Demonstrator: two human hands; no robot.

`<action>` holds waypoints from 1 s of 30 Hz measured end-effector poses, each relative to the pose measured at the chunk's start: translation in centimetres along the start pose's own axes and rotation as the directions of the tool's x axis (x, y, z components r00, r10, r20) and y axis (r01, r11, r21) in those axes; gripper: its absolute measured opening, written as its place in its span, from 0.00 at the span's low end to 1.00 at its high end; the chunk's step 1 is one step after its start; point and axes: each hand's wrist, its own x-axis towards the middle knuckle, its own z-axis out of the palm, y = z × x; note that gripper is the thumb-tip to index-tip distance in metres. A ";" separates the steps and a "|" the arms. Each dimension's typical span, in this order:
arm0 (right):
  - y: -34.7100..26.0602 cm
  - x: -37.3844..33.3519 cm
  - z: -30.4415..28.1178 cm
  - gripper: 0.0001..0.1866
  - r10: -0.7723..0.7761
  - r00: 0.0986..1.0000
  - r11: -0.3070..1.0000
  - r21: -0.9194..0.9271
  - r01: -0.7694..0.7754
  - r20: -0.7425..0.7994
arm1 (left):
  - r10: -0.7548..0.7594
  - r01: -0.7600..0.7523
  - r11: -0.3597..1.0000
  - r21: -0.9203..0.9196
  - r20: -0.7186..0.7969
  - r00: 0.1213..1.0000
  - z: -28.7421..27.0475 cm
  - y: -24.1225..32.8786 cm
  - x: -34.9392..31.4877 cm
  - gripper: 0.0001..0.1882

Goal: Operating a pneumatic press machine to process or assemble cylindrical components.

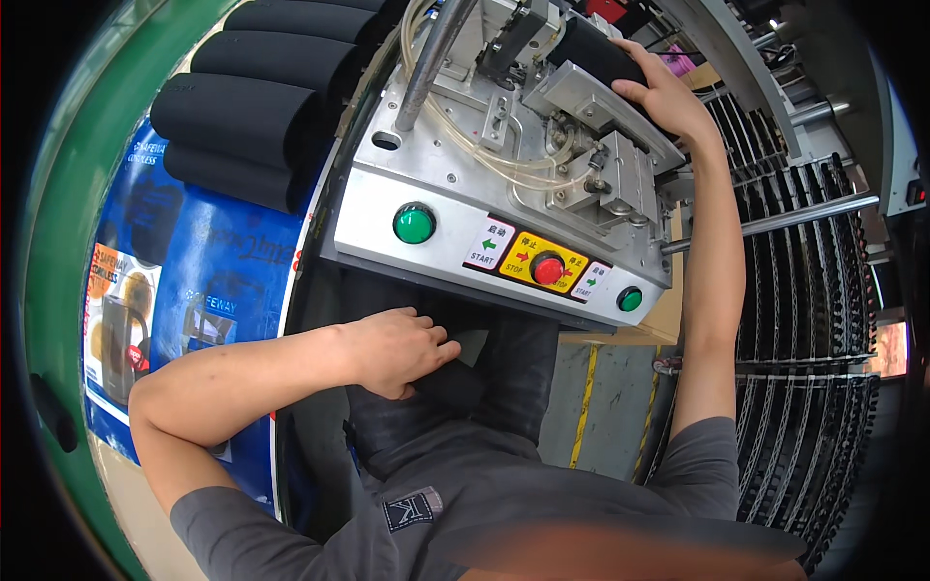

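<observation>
At the machine's far right, my right hand (668, 97) curves over a smooth black tube-like part (596, 48). That part sits in the metal fixture (591, 102), with my thumb on its near side and my fingers across its top. My left hand (402, 351) hangs above my lap, in front of the machine's control panel (465, 261). Its fingers are curled closed. Something dark lies just under it, but against my dark trousers I cannot make out its shape or whether it is in the fingers.
Several black rounded tubes (232, 121) lie in a row at the left on a blue printed sheet (232, 261). The panel carries a green button (415, 223), a red button (548, 269) and a smaller green button (630, 298). Black slatted racks (804, 290) stand at the right.
</observation>
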 end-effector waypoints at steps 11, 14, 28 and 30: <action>-0.5 -0.8 -0.6 0.35 -0.046 0.999 0.999 0.014 0.046 -0.003 | -0.015 0.015 1.000 0.013 -0.045 0.999 0.5 -0.4 -0.1 0.34; -1.0 -1.0 -1.1 0.34 -0.091 0.996 0.994 0.068 0.089 0.026 | -0.019 0.020 1.000 0.016 -0.057 0.998 0.6 -0.3 -0.2 0.34; 0.1 0.2 -2.0 0.36 -0.043 0.990 0.980 0.199 0.016 0.136 | -0.046 0.046 0.999 0.003 0.008 0.999 0.1 -0.7 -0.1 0.36; 0.4 0.3 -1.4 0.36 -0.046 0.994 0.991 0.133 0.033 0.100 | -0.044 0.044 0.999 0.004 0.013 0.999 -0.1 -0.5 -0.2 0.36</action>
